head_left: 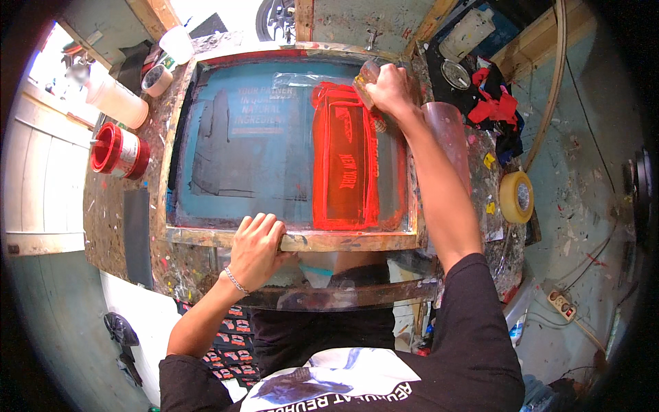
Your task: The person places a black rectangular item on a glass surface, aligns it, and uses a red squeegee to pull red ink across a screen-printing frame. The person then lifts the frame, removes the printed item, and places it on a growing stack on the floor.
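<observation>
A screen-printing screen in a wooden frame (336, 242) lies on the paint-spattered bench, with blue-grey mesh and faint reversed lettering at left. A tall band of wet red ink (334, 192) covers its right part, over a stencil with lettering. My right hand (392, 90) is closed on a squeegee (363, 83) with a stained wooden handle, held at the top right of the red band; its blade is hidden. My left hand (257, 250) grips the near edge of the frame, left of the red band, fingers curled over the wood.
At left stand a red ink tub (118, 151), a white container (117, 99) and a tape roll (157, 80). At right lie red and black rags (500, 104), a pink cylinder (453, 144) and a yellow tape roll (516, 197). A power strip (561, 304) hangs lower right.
</observation>
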The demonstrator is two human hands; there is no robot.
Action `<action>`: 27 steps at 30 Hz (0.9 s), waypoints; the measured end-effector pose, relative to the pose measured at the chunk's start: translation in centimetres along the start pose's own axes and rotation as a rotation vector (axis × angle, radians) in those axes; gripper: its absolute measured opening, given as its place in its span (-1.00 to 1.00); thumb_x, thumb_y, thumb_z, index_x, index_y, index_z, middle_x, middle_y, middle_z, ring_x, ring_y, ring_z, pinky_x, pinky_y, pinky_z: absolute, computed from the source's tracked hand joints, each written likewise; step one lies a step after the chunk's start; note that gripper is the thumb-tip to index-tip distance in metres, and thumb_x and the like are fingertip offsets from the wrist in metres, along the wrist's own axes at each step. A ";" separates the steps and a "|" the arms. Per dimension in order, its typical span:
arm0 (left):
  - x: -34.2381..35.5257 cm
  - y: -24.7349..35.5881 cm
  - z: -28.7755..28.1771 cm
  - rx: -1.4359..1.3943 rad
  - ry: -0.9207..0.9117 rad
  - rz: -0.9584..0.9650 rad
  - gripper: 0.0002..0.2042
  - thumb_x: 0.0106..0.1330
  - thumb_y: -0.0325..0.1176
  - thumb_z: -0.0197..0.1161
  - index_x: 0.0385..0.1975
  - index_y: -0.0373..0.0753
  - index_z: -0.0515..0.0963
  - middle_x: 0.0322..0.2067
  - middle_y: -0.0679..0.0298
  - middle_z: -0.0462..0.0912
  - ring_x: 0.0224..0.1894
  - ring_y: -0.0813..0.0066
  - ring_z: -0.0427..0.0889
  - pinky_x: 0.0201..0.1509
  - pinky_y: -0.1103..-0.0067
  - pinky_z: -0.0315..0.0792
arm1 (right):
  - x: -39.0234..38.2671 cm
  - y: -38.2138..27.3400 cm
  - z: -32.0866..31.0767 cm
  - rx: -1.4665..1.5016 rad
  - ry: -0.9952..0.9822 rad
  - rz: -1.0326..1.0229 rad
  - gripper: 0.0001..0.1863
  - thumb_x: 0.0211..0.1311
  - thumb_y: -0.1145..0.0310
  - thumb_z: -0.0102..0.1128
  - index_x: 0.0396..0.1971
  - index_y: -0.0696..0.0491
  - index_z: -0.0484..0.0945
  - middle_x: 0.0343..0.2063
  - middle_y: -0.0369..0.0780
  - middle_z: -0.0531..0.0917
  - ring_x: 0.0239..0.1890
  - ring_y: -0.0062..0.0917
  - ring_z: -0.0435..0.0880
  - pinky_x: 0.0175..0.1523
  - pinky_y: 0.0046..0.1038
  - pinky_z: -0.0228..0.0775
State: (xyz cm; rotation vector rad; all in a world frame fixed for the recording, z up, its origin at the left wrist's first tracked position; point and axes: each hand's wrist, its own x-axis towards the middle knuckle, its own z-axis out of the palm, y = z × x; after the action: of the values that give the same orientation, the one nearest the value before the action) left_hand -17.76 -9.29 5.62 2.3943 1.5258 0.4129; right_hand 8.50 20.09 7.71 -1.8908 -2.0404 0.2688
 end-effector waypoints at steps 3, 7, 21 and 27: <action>0.0 0.0 0.0 -0.002 0.004 0.009 -0.56 -0.17 -0.22 0.58 -0.32 -0.22 0.53 -0.32 0.22 0.49 -0.16 0.17 0.51 -0.06 0.33 0.36 | 1.5 -0.4 0.9 0.063 -0.056 -0.017 -0.61 -0.07 0.27 0.36 -0.23 0.18 0.72 -0.23 0.19 0.71 -0.08 0.04 0.73 0.07 -0.11 0.59; -0.1 -0.1 0.1 -0.010 0.002 -0.002 -0.56 -0.17 -0.22 0.58 -0.32 -0.22 0.52 -0.31 0.21 0.49 -0.16 0.17 0.50 -0.06 0.33 0.36 | 3.0 -1.9 1.6 0.066 -0.174 -0.208 -0.60 -0.05 0.46 0.23 -0.11 0.05 0.71 -0.17 0.05 0.74 -0.05 -0.01 0.72 0.12 -0.14 0.56; -0.4 0.0 0.5 0.003 0.028 0.002 -0.54 -0.18 -0.22 0.59 -0.31 -0.23 0.51 -0.29 0.20 0.49 -0.13 0.15 0.50 -0.04 0.33 0.35 | -13.4 -1.4 1.1 0.062 0.011 -0.575 -0.76 0.01 0.63 0.06 -0.27 0.14 0.56 -0.34 0.01 0.66 -0.18 -0.03 0.64 -0.02 -0.06 0.45; -0.6 0.0 0.7 0.022 0.048 0.022 -0.54 -0.13 -0.16 0.57 -0.28 -0.24 0.55 -0.28 0.19 0.52 -0.13 0.16 0.50 -0.03 0.33 0.35 | -25.6 -2.5 -1.9 0.029 -0.078 -0.501 -0.87 0.14 0.53 0.10 -0.30 0.11 0.55 -0.37 -0.12 0.62 -0.21 -0.22 0.63 0.01 -0.21 0.45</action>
State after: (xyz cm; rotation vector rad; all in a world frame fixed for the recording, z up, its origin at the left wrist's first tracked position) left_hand -17.74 -9.86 4.93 2.4370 1.5330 0.4632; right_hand 8.24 -5.65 7.22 -1.3070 -2.4586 0.2415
